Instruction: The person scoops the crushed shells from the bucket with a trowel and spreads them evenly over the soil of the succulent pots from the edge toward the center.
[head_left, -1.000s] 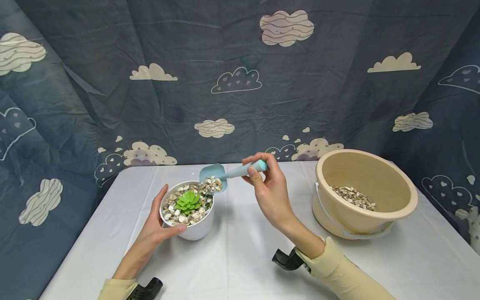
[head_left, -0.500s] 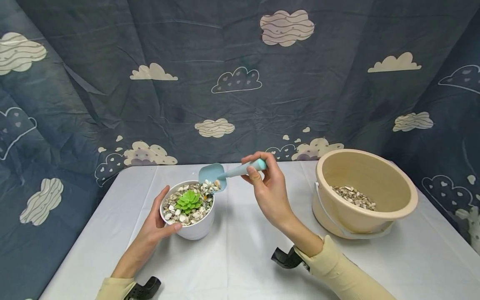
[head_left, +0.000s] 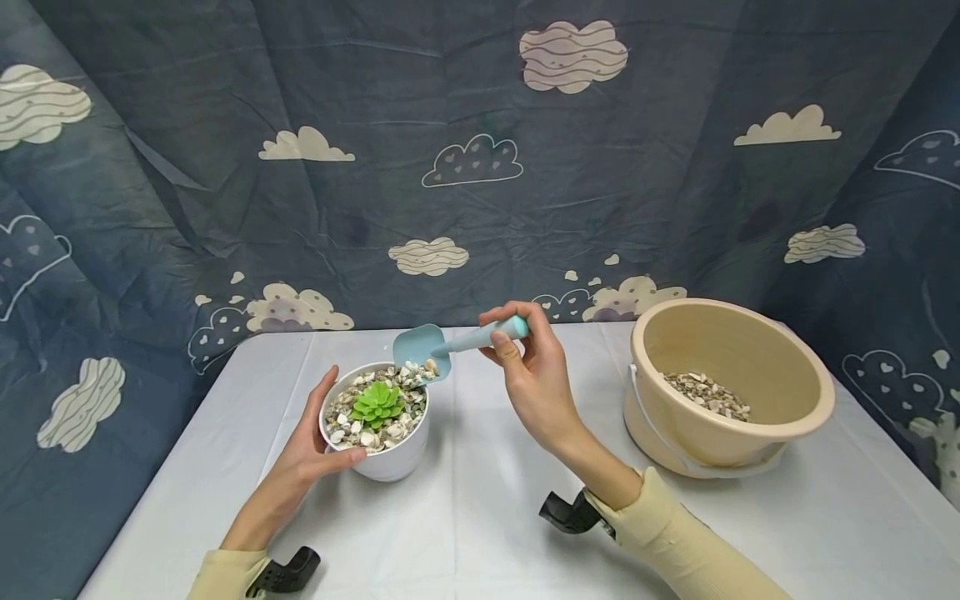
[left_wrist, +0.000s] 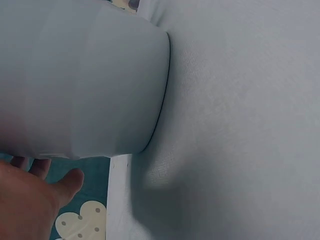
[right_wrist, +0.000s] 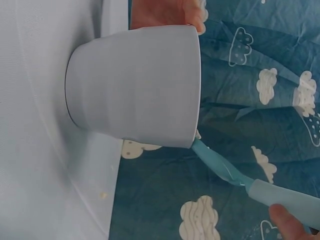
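Note:
A white flowerpot (head_left: pixel 405 460) stands on the table, filled with pale pebbles (head_left: pixel 347 425) around a green succulent (head_left: pixel 377 405). My left hand (head_left: pixel 309 458) holds it from the left, thumb along the near rim and fingers on the far left side. My right hand (head_left: pixel 542 379) grips the handle of a light blue hand trowel (head_left: pixel 422 343). The trowel's blade tilts over the pot's right rim, with a small heap of pebbles at its lower edge. In the right wrist view the trowel's blade (right_wrist: pixel 217 162) meets the pot's rim.
To the right stands a beige bucket (head_left: pixel 731 325) with its handle hanging down in front and loose pebbles (head_left: pixel 708 395) inside. A white cloth covers the table (head_left: pixel 480 533). Behind it hangs a dark cloud-patterned curtain (head_left: pixel 480 217).
Some pebbles have slid off the trowel into the pot, leaving fewer on its blade. My right hand and the trowel have shifted slightly left. My left hand stays at the pot.

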